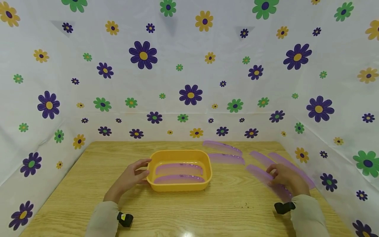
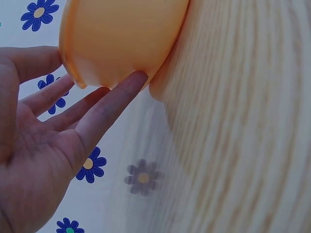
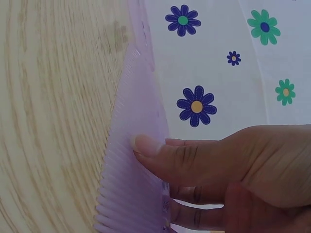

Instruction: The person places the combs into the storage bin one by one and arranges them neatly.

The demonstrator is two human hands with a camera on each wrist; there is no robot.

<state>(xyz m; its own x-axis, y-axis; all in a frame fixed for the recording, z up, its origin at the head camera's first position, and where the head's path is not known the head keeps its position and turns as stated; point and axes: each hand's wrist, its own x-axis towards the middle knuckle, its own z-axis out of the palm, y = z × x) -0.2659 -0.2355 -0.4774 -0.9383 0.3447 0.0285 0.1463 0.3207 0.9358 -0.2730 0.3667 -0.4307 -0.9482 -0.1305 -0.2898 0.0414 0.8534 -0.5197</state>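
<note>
A yellow plastic basin (image 1: 179,188) stands on the table with two purple combs (image 1: 179,179) lying in it. My left hand (image 1: 134,176) is at its left end; in the left wrist view, nearly straight fingers (image 2: 109,114) touch the basin's outer wall (image 2: 119,39). Over on the right, my right hand (image 1: 285,177) pinches a translucent purple comb (image 1: 257,171). The right wrist view has the thumb on the face of this comb (image 3: 138,107), teeth toward the table, with the other fingers behind its spine.
Two more purple combs lie behind and right of the basin, the nearer one (image 1: 226,159) close to its rim. Beside the right hand are another comb (image 1: 260,156) and an outer comb (image 1: 305,174). A flowered white sheet (image 1: 189,72) encloses the wooden table (image 1: 189,214) at back and sides.
</note>
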